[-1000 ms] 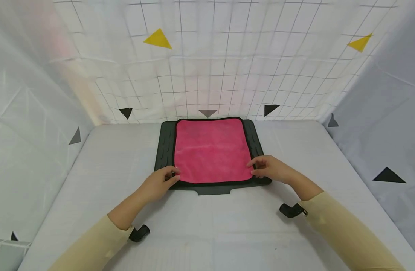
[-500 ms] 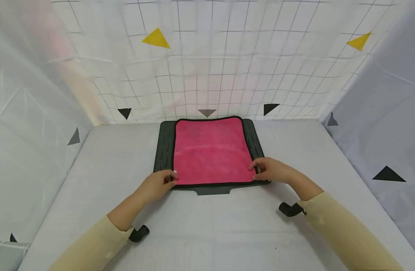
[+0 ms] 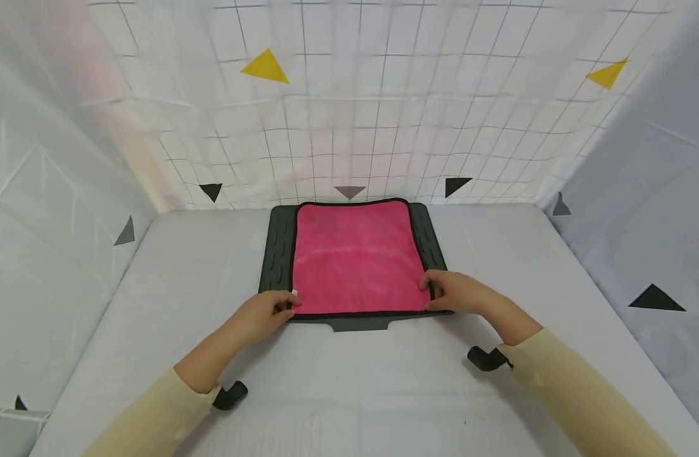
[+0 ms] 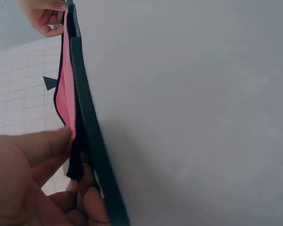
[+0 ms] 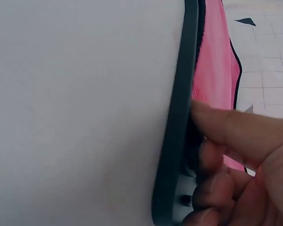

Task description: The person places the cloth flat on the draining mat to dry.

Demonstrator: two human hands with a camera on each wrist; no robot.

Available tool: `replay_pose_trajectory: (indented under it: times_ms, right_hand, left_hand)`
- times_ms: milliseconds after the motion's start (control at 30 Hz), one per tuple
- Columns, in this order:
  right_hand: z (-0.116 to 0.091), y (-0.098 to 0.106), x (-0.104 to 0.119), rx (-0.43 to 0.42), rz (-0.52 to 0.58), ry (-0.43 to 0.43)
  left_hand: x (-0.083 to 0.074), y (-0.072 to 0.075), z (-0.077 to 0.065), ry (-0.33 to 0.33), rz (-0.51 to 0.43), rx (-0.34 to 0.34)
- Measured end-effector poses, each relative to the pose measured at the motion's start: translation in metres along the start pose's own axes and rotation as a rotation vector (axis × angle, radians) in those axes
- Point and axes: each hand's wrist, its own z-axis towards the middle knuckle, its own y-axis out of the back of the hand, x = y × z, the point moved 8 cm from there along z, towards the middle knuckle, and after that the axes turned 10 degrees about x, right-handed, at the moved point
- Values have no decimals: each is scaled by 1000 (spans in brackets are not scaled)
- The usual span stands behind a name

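Observation:
A pink cloth [image 3: 358, 260] with black edging lies spread over a dark ribbed tray [image 3: 278, 247]. At its near left corner, next to a small white tag, my left hand [image 3: 264, 314] pinches the cloth between thumb and fingers. The left wrist view shows that corner of the cloth [image 4: 70, 103] lifted slightly off the tray's rim [image 4: 92, 122]. My right hand [image 3: 458, 292] pinches the near right corner. In the right wrist view, the right thumb [image 5: 240, 132] presses on the cloth while the curled fingers sit beneath, beside the tray's rim [image 5: 177, 108]. The tray's middle is hidden under the cloth.
The white tabletop [image 3: 349, 393] surrounds the tray. Behind it hangs a white gridded sheet [image 3: 349, 114] with yellow and dark triangles. Pale sheets close off the left [image 3: 47, 222] and right [image 3: 663, 190] sides. A black device [image 3: 231, 396] sits at the left wrist, another [image 3: 488, 359] at the right.
Both hands have drawn the cloth's near edge toward me, nearer the tray's front rim. The white tag at the left corner has come into sight. The tray stays put.

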Motion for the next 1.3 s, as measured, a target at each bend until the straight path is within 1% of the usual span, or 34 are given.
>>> replay_pose_trajectory:
  times_ms: [67, 133, 267, 367, 467, 500, 600, 733, 800, 900, 1000, 1100, 1133, 1200, 1300]
  right_hand:
    - [-1, 2, 1, 5, -14, 1]
    - [-2, 8, 5, -4, -30, 7]
    - [3, 24, 20, -79, -66, 59]
    - [13, 33, 35, -145, -105, 120]
    - [30, 34, 47, -172, -182, 152]
    - [36, 33, 50, -176, -213, 157]
    - [55, 27, 61, -162, -309, 171]
    - [77, 19, 74, -138, -391, 177]
    - [87, 14, 77, -113, -433, 154]
    - [98, 5, 72, -40, -512, 91]
    - [100, -1, 61, 45, -555, 24]
    - [92, -2, 48, 90, -568, -4]
    - [88, -2, 43, 93, -567, -11]
    - [80, 0, 34, 91, -530, -5]
    - [65, 5, 23, 68, -444, 27]
  left_hand:
    - [-4, 2, -1, -22, 18, 11]
    - [-8, 8, -2, -35, 32, 8]
    - [-19, 26, 0, -49, 77, -51]
    - [-26, 34, 11, -63, 152, -95]
    - [-31, 36, 30, -71, 232, -104]
    - [-32, 35, 37, -70, 258, -94]
    - [-34, 29, 59, -31, 324, -46]
    - [-34, 18, 85, 42, 413, 32]
    - [-32, 13, 94, 76, 455, 72]
    - [-28, 5, 103, 124, 490, 129]
    - [-25, 1, 106, 153, 515, 167]
    - [-22, -1, 102, 149, 544, 180]
    - [-21, -1, 100, 143, 558, 182]
    - [-19, -1, 95, 128, 574, 185]
    - [-16, 4, 85, 100, 552, 179]
